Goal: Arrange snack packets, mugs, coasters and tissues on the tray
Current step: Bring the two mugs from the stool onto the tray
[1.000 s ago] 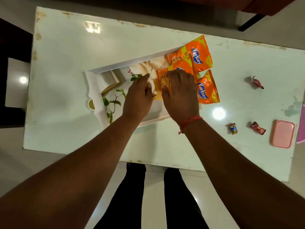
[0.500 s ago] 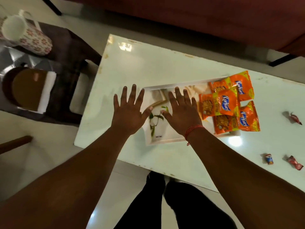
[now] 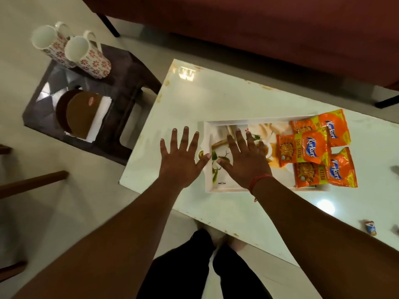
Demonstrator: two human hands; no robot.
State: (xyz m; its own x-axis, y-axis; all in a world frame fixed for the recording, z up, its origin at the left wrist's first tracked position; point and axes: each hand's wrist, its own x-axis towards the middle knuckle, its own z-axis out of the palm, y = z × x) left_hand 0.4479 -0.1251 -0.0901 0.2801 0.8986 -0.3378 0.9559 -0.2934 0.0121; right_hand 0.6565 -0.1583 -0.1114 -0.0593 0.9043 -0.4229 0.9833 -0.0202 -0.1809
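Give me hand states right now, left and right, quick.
Left hand: open, fingers spread, holding nothing, over the table beside the tray.
Right hand: open, fingers spread, holding nothing, over the tray.

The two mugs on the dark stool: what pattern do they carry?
Red flowers on white, on both mugs, seen in the head view.

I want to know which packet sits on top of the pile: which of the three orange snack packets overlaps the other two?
The middle packet, nearest the right hand. Its whole front shows, while it covers an edge of the far packet and of the near packet.
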